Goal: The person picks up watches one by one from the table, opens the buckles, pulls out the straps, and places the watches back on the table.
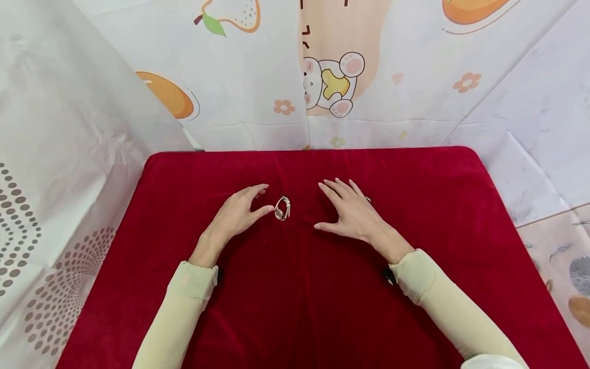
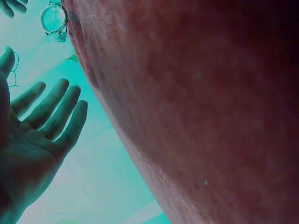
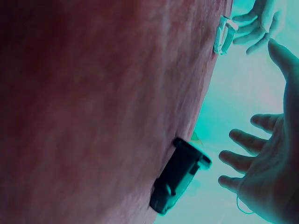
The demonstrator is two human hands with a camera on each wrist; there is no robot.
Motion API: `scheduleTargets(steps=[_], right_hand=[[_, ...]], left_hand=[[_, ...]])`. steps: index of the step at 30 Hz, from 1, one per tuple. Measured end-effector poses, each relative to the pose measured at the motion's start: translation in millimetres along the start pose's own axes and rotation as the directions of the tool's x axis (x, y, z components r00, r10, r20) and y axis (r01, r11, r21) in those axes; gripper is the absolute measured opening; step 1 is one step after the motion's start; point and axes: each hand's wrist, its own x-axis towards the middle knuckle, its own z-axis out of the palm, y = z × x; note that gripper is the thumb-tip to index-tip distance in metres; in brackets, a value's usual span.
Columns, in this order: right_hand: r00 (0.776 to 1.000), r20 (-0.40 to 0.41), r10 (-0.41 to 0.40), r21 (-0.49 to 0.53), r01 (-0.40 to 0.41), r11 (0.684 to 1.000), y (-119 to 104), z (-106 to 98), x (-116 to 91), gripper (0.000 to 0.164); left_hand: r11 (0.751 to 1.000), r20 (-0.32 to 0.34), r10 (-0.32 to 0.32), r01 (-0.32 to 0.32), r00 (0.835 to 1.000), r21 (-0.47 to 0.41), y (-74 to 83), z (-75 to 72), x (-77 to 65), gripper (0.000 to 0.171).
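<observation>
A wristwatch (image 1: 282, 208) with a closed band stands on the red cloth; the left wrist view shows its round dial (image 2: 53, 18). Just to its left is my left hand (image 1: 235, 212), fingers relaxed, thumb tip right at the watch in the head view. My right hand (image 1: 352, 212) hovers farther right with fingers spread and nothing in its grasp. A dark, band-shaped object (image 3: 180, 177) lies on the cloth near the right hand in the right wrist view. In the head view, only a small shiny bit (image 1: 368, 199) shows past that hand's fingers, the rest being hidden.
A red velvet cloth (image 1: 295, 307) covers the table, whose rounded far corners meet hanging white curtains. The back curtain (image 1: 249, 102) bears fruit, flower and bear prints. Another curtain (image 1: 60, 154) hangs along the left side. Light sleeves (image 1: 175, 312) cover both forearms.
</observation>
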Motion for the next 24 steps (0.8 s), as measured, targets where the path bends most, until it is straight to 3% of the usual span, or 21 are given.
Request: scheduleTargets(steps=[4, 9, 16, 24], right_hand=[[1.0, 0.006, -0.022, 0.017, 0.022, 1.0, -5.7, 3.4, 6.1, 0.097], [0.999, 0.016, -0.049, 0.023, 0.049, 0.999, -12.5, 9.9, 16.1, 0.096], [0.998, 0.064, -0.025, 0.033, 0.023, 0.999, -18.9, 15.8, 24.9, 0.093], [0.997, 0.076, -0.017, 0.055, 0.013, 0.998, -24.6, 22.2, 33.5, 0.089]], left_hand=[[1.0, 0.011, 0.022, -0.023, 1.0, 0.015, -0.4, 0.5, 2.3, 0.066], [0.998, 0.05, 0.048, -0.046, 0.998, -0.033, -2.0, -0.3, 6.8, 0.067], [0.992, 0.058, 0.091, -0.086, 0.994, -0.089, -2.8, 2.1, 11.7, 0.066], [0.989, 0.099, 0.072, -0.058, 0.992, -0.136, -4.4, 1.2, 18.2, 0.061]])
